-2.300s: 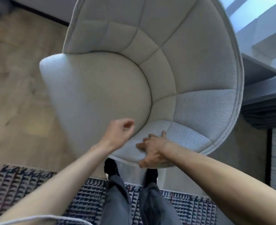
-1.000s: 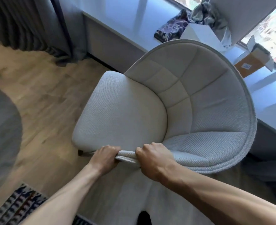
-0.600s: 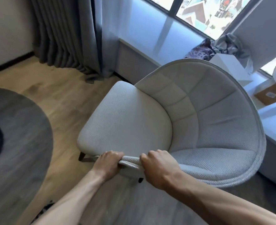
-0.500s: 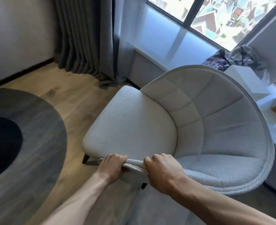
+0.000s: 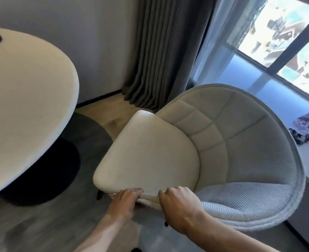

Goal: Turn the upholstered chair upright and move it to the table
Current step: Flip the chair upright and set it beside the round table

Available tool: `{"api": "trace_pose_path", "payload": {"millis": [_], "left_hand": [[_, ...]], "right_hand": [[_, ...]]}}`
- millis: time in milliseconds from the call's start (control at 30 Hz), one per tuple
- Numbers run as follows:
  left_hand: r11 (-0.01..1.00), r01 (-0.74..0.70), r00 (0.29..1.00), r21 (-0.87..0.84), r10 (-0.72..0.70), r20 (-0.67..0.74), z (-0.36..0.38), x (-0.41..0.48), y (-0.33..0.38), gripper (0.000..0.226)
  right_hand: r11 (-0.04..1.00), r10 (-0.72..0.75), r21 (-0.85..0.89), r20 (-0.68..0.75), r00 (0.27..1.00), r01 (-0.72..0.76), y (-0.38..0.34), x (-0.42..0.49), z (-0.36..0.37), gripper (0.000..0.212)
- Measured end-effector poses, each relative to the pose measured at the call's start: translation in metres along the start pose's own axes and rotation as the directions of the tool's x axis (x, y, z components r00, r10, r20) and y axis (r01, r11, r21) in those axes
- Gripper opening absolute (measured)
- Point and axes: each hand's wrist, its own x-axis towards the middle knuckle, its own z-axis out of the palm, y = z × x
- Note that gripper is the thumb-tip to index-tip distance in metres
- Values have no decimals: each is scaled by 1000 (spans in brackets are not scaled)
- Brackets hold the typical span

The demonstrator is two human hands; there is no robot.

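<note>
- Legs of the upholstered chair [image 5: 155, 153] mostly hidden under its seat; one dark leg [image 5: 100, 194] peeks out at the near left.
- Chair upright, seat front pointing toward the round table [image 5: 28, 99], curved back toward the window [image 5: 284, 39].
- Left hand [image 5: 125, 200] and right hand [image 5: 179, 204] both clamp the near rim, fingers curled over it.
- Table cut off at left.

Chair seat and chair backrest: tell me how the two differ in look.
The chair seat is a smooth, flat cream pad; the chair backrest is greyer and stitched into padded panels. The seat has a straight front edge with rounded corners, while the backrest curves round it like a shell with a piped rim. The left hand and right hand grip the backrest's near end beside the seat. Both are pale woven upholstery.
</note>
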Motion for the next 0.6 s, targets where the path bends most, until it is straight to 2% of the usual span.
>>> {"api": "trace_pose_path", "payload": {"millis": [67, 233, 400, 600], "left_hand": [[999, 45, 999, -9, -45, -19, -5, 5, -8, 16], [987, 163, 986, -16, -163, -33, 3, 17, -16, 29], [987, 158, 987, -33, -159, -31, 16, 19, -16, 26], [993, 109, 993, -44, -107, 40, 30, 7, -36, 22]], "right_hand": [[999, -25, -26, 3, 1000, 25, 1, 15, -10, 27], [995, -92, -44, 25, 995, 93, 11, 38, -14, 28], [997, -69, -35, 29, 997, 70, 15, 38, -2, 28], [997, -53, -52, 43, 998, 55, -5, 32, 25, 25]]}}
